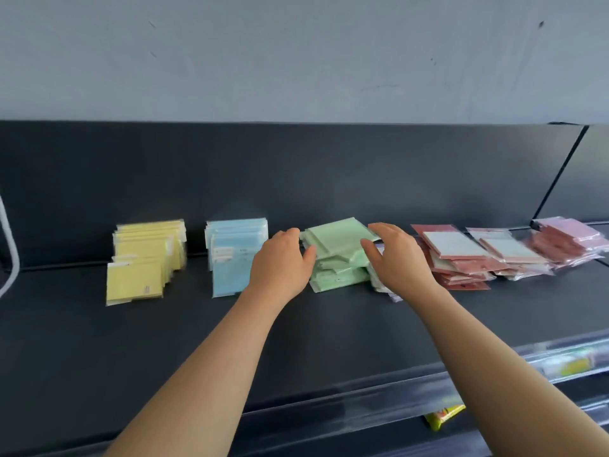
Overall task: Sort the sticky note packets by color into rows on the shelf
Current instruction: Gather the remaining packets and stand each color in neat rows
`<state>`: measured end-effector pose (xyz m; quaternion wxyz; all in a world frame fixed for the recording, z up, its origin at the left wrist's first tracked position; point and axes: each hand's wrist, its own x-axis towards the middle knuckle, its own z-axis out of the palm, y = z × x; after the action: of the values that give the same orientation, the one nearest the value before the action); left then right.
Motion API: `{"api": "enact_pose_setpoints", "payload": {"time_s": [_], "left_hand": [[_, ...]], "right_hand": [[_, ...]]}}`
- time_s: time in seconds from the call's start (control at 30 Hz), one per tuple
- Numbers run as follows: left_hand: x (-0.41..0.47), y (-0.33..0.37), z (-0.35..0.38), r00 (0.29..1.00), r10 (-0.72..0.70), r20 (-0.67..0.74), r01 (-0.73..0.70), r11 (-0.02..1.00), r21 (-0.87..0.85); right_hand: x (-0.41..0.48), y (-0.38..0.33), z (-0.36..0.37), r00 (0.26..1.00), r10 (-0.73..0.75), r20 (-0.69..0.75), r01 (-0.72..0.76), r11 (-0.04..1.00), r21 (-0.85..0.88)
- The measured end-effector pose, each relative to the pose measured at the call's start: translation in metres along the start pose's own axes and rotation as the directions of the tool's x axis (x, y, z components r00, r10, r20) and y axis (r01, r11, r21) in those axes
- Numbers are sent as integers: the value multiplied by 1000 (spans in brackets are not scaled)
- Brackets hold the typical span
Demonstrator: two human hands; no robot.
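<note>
Sticky note packets lie in colour groups along a dark shelf (329, 324). From left: a tidy yellow row (141, 265), a blue row (232, 255), a loose green pile (339, 255), a red heap (458, 258) and pink packets (566, 239) at far right. My left hand (281, 262) rests against the green pile's left side, fingers spread. On the pile's right side sits my right hand (395, 255), fingers curved over its edge. Neither hand has lifted a packet. Pale packets behind my right hand are mostly hidden.
The shelf's back panel rises behind the packets. A clear price rail (494, 374) runs along the front edge, with a yellow item (443, 417) below it. A white cable (8, 245) hangs at the far left. A vertical divider (557, 173) stands at the right.
</note>
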<state>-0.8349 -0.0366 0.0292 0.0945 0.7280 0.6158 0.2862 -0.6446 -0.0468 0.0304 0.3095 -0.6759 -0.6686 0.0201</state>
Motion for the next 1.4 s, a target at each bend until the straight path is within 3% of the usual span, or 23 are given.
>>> {"api": "enact_pose_setpoints", "payload": {"time_s": [0.1,0.2,0.37,0.53,0.73,1.03,1.4], "left_hand": [[17,13,18,988,-149,46,153,982,-110],[28,18,29,962,-264,66,272,926,-263],[27,15,34,920,-365,139,374,722,-582],[12,11,26,890,-439,124,328,425,-844],[-16,2,25,813,-581,35,247,291,-924],[-39,-9,21,780,-613,-122,130,350,-928],[-44,-16,10,805,-581,-122,106,342,-934]], "right_hand": [[22,14,1,991,76,113,-82,995,51],[31,21,9,987,41,155,-61,990,125],[23,32,14,986,-86,144,46,963,266],[23,46,11,980,-100,173,29,927,375],[21,39,20,969,-170,178,97,929,358],[17,23,27,947,-215,237,158,958,238],[-13,38,5,929,-249,273,170,944,283]]}}
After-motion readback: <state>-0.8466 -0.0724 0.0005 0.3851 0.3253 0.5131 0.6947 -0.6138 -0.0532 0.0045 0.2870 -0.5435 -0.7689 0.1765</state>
